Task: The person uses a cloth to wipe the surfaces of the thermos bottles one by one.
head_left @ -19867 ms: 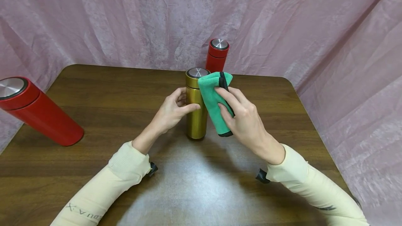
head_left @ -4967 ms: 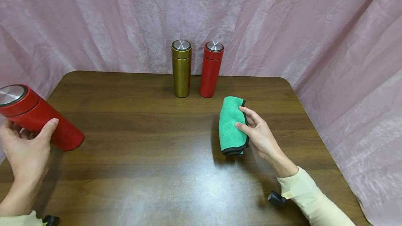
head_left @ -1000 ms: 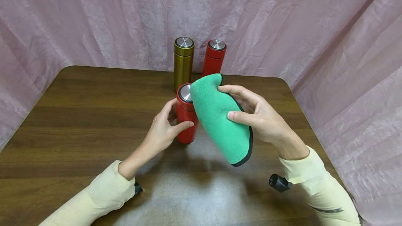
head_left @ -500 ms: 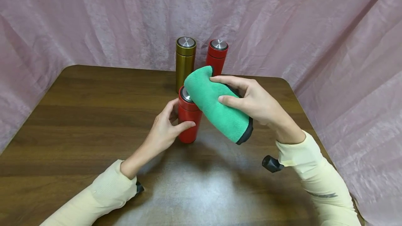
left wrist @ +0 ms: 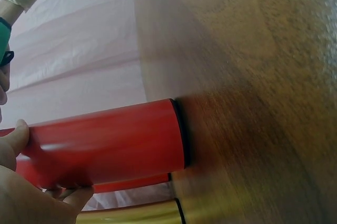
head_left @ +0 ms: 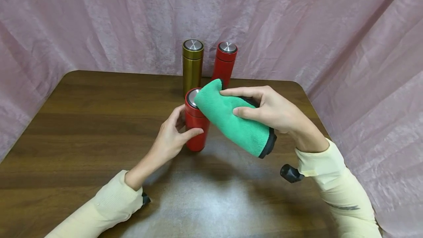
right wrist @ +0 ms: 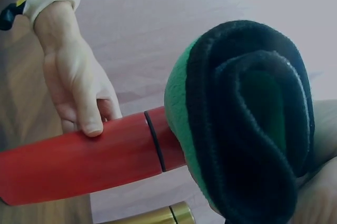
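We judged wiping to be in hand, the next stroke calling for a steady hold. The left hand curled around an upright, smooth red cylindrical bottle, metal-topped, at the brown wood-grain table; the right hand pinched a folded, black-edged plush green cloth over the bottle's upper end. Behind stood a metallic-gold cylindrical bottle and another red cylindrical bottle.

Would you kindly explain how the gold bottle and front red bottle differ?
The gold bottle stands farther back, unheld; the front red bottle is gripped by the left hand. The gold bottle's top shows whole; the front red bottle's is partly hidden by the green cloth. Both tops are silver.
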Tool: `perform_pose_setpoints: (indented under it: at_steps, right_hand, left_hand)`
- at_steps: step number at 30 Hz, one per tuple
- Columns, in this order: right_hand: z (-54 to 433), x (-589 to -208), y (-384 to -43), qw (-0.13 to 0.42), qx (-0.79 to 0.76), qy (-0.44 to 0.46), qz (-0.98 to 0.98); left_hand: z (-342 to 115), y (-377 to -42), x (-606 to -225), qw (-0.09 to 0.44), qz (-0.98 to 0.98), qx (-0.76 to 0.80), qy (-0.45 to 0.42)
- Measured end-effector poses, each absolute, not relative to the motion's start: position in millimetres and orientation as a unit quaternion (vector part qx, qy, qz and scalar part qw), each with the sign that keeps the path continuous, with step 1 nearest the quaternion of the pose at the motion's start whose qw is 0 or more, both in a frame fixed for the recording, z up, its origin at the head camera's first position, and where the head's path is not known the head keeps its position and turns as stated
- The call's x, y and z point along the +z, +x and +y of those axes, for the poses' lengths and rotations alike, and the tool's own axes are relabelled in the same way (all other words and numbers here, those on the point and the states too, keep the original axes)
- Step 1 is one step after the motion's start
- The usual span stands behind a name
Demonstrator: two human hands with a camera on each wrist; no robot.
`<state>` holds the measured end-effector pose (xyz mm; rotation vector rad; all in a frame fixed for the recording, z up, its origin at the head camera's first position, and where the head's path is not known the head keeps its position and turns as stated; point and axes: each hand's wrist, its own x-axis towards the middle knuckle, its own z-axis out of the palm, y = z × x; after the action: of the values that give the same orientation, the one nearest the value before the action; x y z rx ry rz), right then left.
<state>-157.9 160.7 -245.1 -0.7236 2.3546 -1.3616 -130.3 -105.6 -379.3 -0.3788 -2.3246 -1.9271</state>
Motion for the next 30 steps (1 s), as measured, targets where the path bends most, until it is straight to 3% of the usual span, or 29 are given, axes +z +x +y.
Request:
perform_pose_setpoints:
  at_steps: [7,16,30]
  right_hand:
    - [147.9,-233.1,-164.2,0.165,-0.430,-0.261,0.848]
    - [125.6,-211.9,-170.4,0.122,-0.327,-0.340,0.873]
    - [113.1,-199.3,-194.0,0.146,-0.295,-0.262,0.907]
  left_hand:
    - [-108.4,-131.1,-380.3,0.060,-0.763,-0.629,-0.140]
    - [-110.3,-129.5,-381.6,0.065,-0.758,-0.632,-0.147]
    - [-107.7,-129.1,-381.1,0.065,-0.765,-0.626,-0.140]
